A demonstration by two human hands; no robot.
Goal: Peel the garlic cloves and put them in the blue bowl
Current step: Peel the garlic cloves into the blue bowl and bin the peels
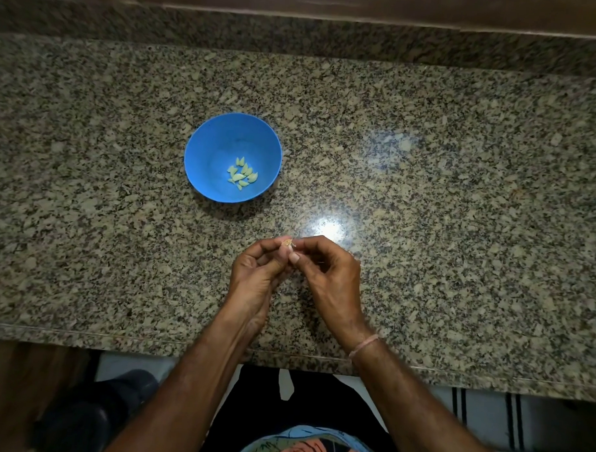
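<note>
A blue bowl (210, 145) stands on the granite counter, left of centre, with several pale peeled garlic cloves (242, 174) at its bottom. Nearer to me, my left hand (258, 271) and my right hand (328, 276) meet fingertip to fingertip above the counter. Between them they pinch one small garlic clove (287, 242) with brownish skin on it. Most of the clove is hidden by the fingers. The hands are below and to the right of the bowl, about a hand's length from its rim.
The speckled granite counter (459, 197) runs the full width, with a raised granite back edge and wood behind it. Its front edge is just under my forearms. A bright light glare lies on the stone just beyond my hands.
</note>
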